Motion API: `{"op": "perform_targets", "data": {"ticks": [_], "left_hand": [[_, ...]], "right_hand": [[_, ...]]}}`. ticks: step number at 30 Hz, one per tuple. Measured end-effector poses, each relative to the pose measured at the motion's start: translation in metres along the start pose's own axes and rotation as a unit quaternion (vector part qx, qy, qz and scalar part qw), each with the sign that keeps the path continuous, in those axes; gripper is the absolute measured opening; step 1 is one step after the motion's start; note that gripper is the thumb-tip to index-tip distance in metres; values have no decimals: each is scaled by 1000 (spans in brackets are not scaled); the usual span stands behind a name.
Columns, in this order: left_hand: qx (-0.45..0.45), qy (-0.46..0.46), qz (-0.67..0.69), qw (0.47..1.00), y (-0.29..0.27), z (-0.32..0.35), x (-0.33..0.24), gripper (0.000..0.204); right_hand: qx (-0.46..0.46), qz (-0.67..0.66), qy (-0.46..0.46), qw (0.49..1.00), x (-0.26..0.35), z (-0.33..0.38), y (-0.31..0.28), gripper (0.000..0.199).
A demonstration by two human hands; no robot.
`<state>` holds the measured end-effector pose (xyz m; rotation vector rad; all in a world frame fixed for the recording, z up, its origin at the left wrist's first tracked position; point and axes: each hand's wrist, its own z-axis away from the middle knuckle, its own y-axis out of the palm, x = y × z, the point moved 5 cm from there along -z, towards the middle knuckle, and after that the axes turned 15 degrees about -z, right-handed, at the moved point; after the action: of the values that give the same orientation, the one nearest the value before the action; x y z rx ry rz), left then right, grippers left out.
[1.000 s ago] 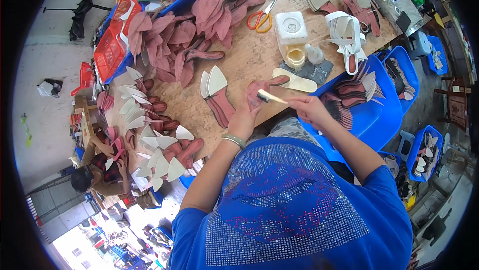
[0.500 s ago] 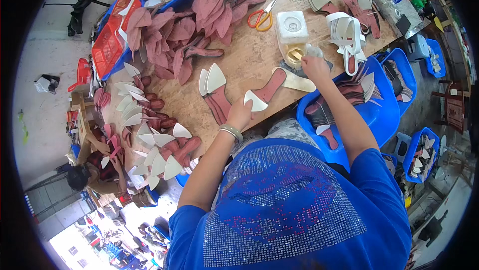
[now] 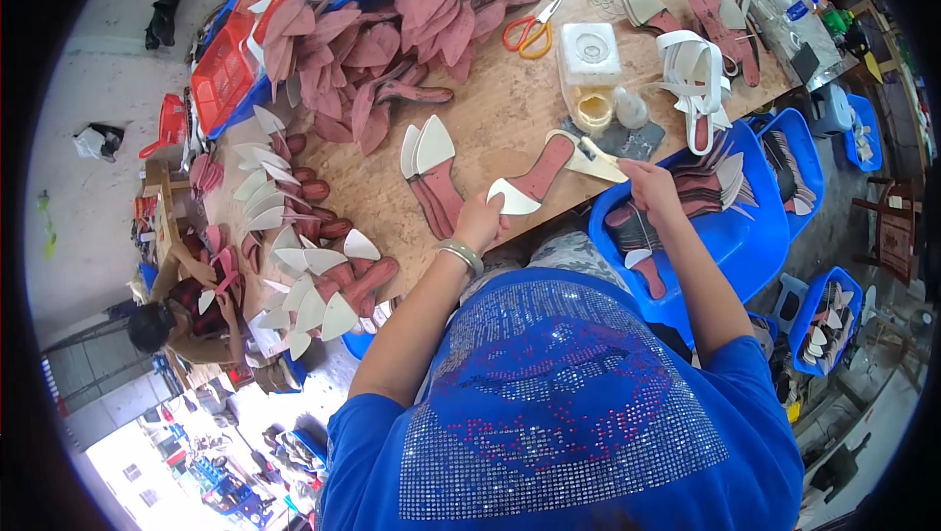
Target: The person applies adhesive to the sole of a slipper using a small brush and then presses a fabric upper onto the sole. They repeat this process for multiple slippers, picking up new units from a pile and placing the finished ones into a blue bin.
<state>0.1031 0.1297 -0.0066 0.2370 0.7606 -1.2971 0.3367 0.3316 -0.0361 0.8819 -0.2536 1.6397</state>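
Note:
My left hand (image 3: 480,221) pinches the white pointed toe of a dusty-red shoe insole (image 3: 541,170) near the table's front edge. The insole's heel lies over a cream-coloured piece (image 3: 567,160). My right hand (image 3: 651,184) is closed around a small pale brush (image 3: 594,151), whose tip is beside the heel and over the cream piece. Just beyond stands an open jar (image 3: 594,111) with yellowish contents, next to a translucent bottle (image 3: 631,109). Left of my left hand lie a few stacked insoles (image 3: 431,173) with white toes.
Heaped insoles (image 3: 343,50) cover the back left of the table (image 3: 500,70). Orange-handled scissors (image 3: 534,31), a white block (image 3: 590,52) and looped white straps (image 3: 692,75) lie behind. Blue bins (image 3: 745,227) of insoles stand at right. Another person (image 3: 196,305) works at far left.
My right hand has come away from the jar, toward me and right, bringing the brush beside the insole's heel. My left hand keeps hold of the insole's toe.

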Motion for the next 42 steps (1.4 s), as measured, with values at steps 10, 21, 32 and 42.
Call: {"op": "perform_targets", "data": {"ticks": [10,21,32,42], "left_hand": [[-5,-46,51,998,-5,-3,-1,24],[-8,-57,65,996,-11,-5,-1,23],[-25,-22,-12,999,-10,-3,-12,24],[-47,-15,-42,998,-6,1,-16,28]], "right_hand": [[121,166,-46,978,-45,39,34,21],[28,302,-159,939,-22,-26,7,24],[55,412,-304,857,14,-65,50,22],[133,383,-286,868,-4,-8,78,21]]}}
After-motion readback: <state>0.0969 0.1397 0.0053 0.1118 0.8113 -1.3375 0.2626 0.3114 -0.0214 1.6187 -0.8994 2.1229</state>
